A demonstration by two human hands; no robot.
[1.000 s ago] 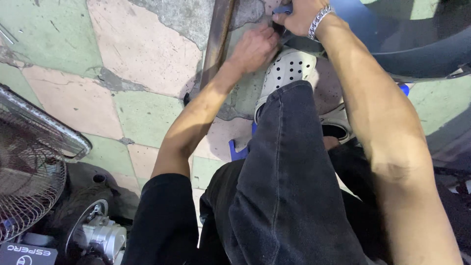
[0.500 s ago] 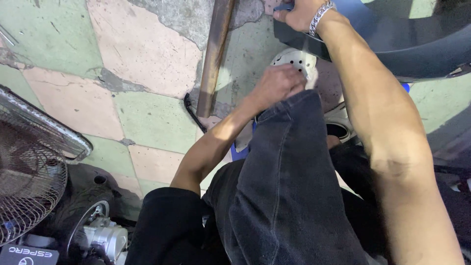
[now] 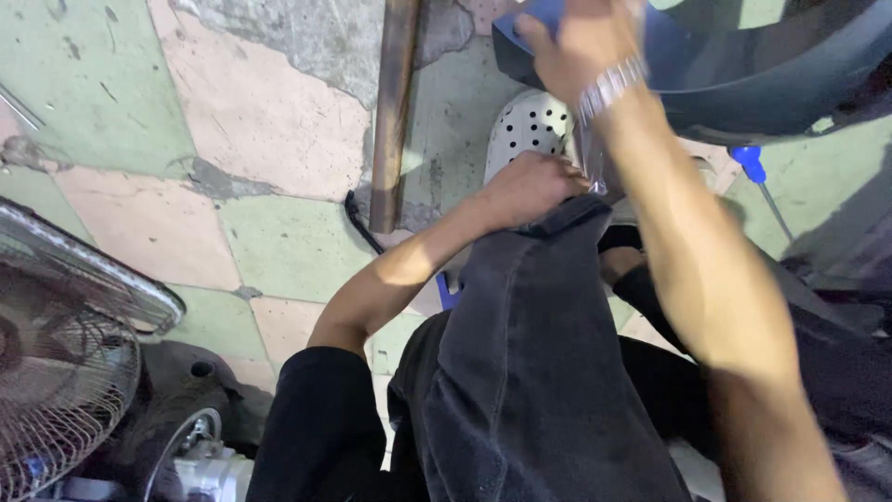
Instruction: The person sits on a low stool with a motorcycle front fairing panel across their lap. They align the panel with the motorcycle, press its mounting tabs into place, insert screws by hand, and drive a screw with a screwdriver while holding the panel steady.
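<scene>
The fingers of the left hand (image 3: pixel 530 191) curl over the hem of the dark jeans leg (image 3: pixel 530 372) at centre frame, gripping the cloth just beside the white perforated clog (image 3: pixel 534 125). A second ago this hand was up by the rusty metal bar (image 3: pixel 395 112) at top centre; half a second ago it had already dropped to the knee, so it has let the bar alone and now tends the trouser leg. The right hand (image 3: pixel 581 42), a silver bracelet (image 3: pixel 610 85) at its wrist, stays pressed on the dark curved panel (image 3: pixel 771 84) at upper right; its fingers are blurred, so I cannot tell their grip. A blue-handled screwdriver (image 3: pixel 753 167) lies on the tiled floor (image 3: pixel 139 139). A wire fan guard (image 3: pixel 65 372) fills the lower left. No packages or signs show clearly.
</scene>
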